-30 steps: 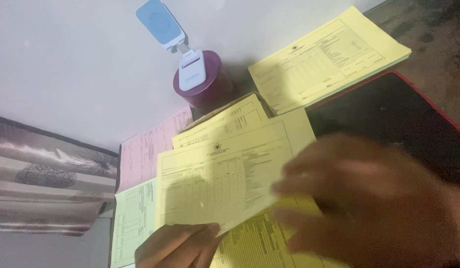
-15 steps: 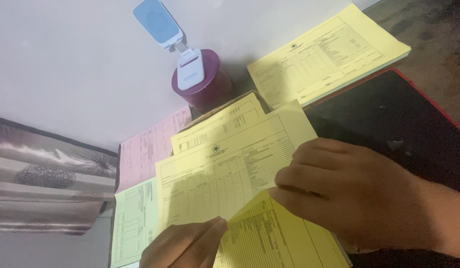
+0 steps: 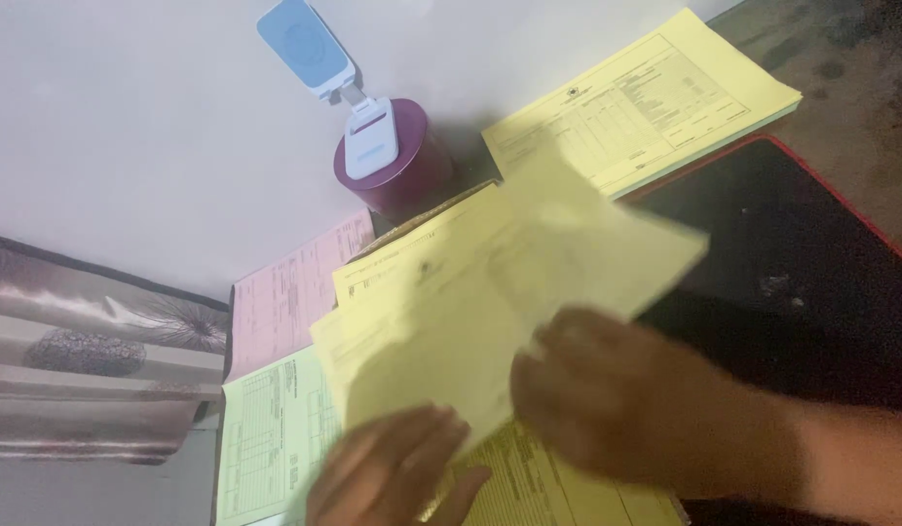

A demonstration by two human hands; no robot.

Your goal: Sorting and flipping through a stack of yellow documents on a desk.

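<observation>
Sprawling at three o'clock lies a black mat (image 3: 792,263), with a yellow form stack (image 3: 646,97) at one. Centred, a blurred yellow sheet (image 3: 529,292) is pinched by the right hand (image 3: 626,399); the left hand (image 3: 393,477), fingers spread, presses papers at six. A maroon cup (image 3: 402,166) stands at twelve.

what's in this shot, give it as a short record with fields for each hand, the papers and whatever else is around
left hand: left hand low in the view, resting on the yellow sheets, blurred
right hand: right hand on a lifted yellow sheet, grip unclear from blur
papers: yellow stack at upper right; pink form and green form at left
other: maroon round container with a white and blue clip light; black mat with red edge
</observation>
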